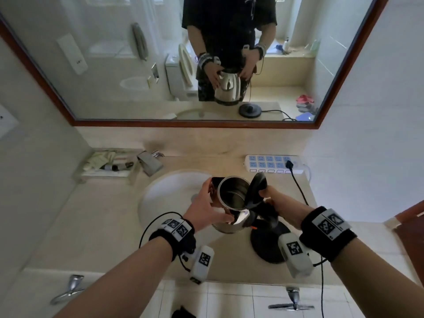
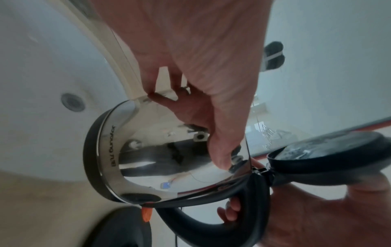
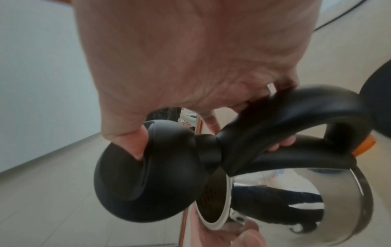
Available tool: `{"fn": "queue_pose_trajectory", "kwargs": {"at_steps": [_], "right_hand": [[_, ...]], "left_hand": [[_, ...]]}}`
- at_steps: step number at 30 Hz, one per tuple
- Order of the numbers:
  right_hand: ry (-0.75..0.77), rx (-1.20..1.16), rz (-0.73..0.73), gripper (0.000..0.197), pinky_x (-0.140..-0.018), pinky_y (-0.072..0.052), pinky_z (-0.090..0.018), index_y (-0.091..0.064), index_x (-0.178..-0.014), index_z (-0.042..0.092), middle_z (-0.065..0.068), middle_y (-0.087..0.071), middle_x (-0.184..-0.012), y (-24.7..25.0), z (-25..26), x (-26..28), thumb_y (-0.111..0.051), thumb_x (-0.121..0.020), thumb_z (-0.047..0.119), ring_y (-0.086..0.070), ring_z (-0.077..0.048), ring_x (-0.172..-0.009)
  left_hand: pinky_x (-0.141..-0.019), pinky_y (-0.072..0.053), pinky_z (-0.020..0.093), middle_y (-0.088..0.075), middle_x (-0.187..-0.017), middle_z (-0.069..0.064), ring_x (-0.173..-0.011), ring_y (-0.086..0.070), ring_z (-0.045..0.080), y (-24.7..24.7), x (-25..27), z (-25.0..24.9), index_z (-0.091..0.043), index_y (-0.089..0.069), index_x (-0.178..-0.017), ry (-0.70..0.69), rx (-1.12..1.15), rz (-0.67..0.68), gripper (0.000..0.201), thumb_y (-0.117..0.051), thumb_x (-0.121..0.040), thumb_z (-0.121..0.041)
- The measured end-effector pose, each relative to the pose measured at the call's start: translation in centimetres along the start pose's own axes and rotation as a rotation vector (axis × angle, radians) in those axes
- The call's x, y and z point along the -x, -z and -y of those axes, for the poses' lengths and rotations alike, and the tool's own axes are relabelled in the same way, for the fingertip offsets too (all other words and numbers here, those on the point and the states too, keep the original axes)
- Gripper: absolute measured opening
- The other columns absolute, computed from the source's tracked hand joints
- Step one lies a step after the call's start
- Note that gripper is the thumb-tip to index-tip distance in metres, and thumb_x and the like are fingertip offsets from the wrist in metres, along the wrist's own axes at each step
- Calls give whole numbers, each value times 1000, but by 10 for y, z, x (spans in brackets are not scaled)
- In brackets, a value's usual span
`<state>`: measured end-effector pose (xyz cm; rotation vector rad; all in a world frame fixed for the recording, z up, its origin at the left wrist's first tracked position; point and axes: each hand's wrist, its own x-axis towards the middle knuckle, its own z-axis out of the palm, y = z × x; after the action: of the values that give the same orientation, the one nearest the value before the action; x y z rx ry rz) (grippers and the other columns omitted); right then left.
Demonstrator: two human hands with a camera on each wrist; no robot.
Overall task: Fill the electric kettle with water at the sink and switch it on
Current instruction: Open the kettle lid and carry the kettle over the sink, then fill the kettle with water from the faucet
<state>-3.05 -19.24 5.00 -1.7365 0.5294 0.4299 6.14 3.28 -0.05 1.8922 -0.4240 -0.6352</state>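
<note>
Black plastic fills the right hand (image 1: 276, 201): its fingers curl round the kettle's handle (image 3: 300, 117) while the thumb presses the hinged lid (image 1: 258, 191) back, so the lid stands up and open. The left hand (image 1: 204, 210) cups the steel wall of the kettle (image 1: 231, 203) on the opposite side, thumb and fingers spread against the metal, as the left wrist view shows.

Held in the air between both hands, the kettle sits above the right rim of the white sink (image 1: 160, 198), its mouth open upward toward the head camera and its long axis tipped slightly off vertical. The spout points away toward the mirror and a little left, the handle back toward the person on the right. Inside looks dark; whether it holds water cannot be told.

Open basin lies to the left and below. The faucet (image 1: 150, 162) stands at the back left of the basin, well apart from the kettle. Just below the right hand the black power base (image 1: 267, 244) rests on the beige counter (image 1: 91, 226), its cord (image 1: 298, 187) running back to a white and blue power strip (image 1: 273, 164) by the wall. A tray of toiletries (image 1: 110, 164) sits at the far left.
</note>
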Motion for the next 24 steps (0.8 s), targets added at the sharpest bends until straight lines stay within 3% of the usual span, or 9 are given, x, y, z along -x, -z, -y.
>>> {"fn": "queue_pose_trajectory", "kwargs": {"at_steps": [2,5,7,9,12,16,20,22,24], "right_hand": [[-2,-10,12,62,-96,-48,-51,-73,-102,21,-20,-77,-99,-24,12,-15,-52,-67,69,-71,-37,-92],[-7,-6,37,56,-95,-48,-45,-72,-109,21,-16,-78,-104,-60,28,-41,-50,-80,64,-72,-35,-101],[-14,6,45,56,-95,-48,-42,-69,-117,21,-15,-77,-110,-84,36,-60,-48,-84,62,-70,-33,-104],[-52,10,48,64,-104,-46,-51,-70,-116,22,-16,-77,-110,-104,40,-81,-52,-76,69,-71,-35,-104],[-99,-15,23,57,-105,-47,-56,-73,-107,28,-18,-78,-105,-133,45,-112,-55,-72,70,-73,-39,-99],[-158,-39,25,68,-105,-47,-58,-69,-119,28,-14,-79,-104,-169,54,-145,-58,-71,75,-73,-36,-100],[-229,-65,-16,74,-105,-46,-57,-69,-117,30,-13,-80,-102,-196,54,-170,-58,-66,82,-73,-35,-100],[-273,-62,-35,79,-105,-46,-56,-69,-117,30,-14,-79,-103,-207,53,-179,-58,-62,86,-72,-35,-101],[-304,-69,-67,72,-105,-44,-57,-67,-119,30,-14,-77,-104,-214,52,-187,-55,-67,78,-70,-34,-102]], "left_hand": [[-81,-48,6,-51,-128,-23,-104,-57,-19,26,3,10,-37,-26,-141,9,2,-21,110,-95,-61,-9],[-84,-45,6,-46,-129,-20,-113,-54,0,64,6,28,-47,-30,-132,42,-3,-61,103,-95,-60,-14],[-97,-51,20,-41,-143,-10,-123,-53,9,88,6,41,-42,-29,-146,74,-10,-80,116,-97,-54,-26],[-108,-49,36,-34,-154,-6,-132,-49,15,112,3,53,-37,-14,-158,99,-15,-60,137,-97,-49,-34],[-111,-45,35,-35,-154,-8,-134,-47,13,145,-9,74,-31,-6,-161,135,10,-30,138,-97,-56,-27],[-109,-45,35,-44,-144,-14,-126,-50,10,178,-31,109,-28,-9,-161,145,67,36,132,-95,-62,-16],[-99,-52,26,-47,-144,-14,-124,-55,8,201,-55,145,-31,-20,-158,144,106,88,124,-96,-61,-16],[-90,-54,15,-48,-143,-14,-119,-54,-3,209,-63,158,-31,-28,-154,149,112,113,114,-94,-63,-13],[-81,-53,8,-50,-131,-19,-108,-53,-12,216,-69,167,-35,-34,-144,160,105,133,98,-89,-70,-2]]}}
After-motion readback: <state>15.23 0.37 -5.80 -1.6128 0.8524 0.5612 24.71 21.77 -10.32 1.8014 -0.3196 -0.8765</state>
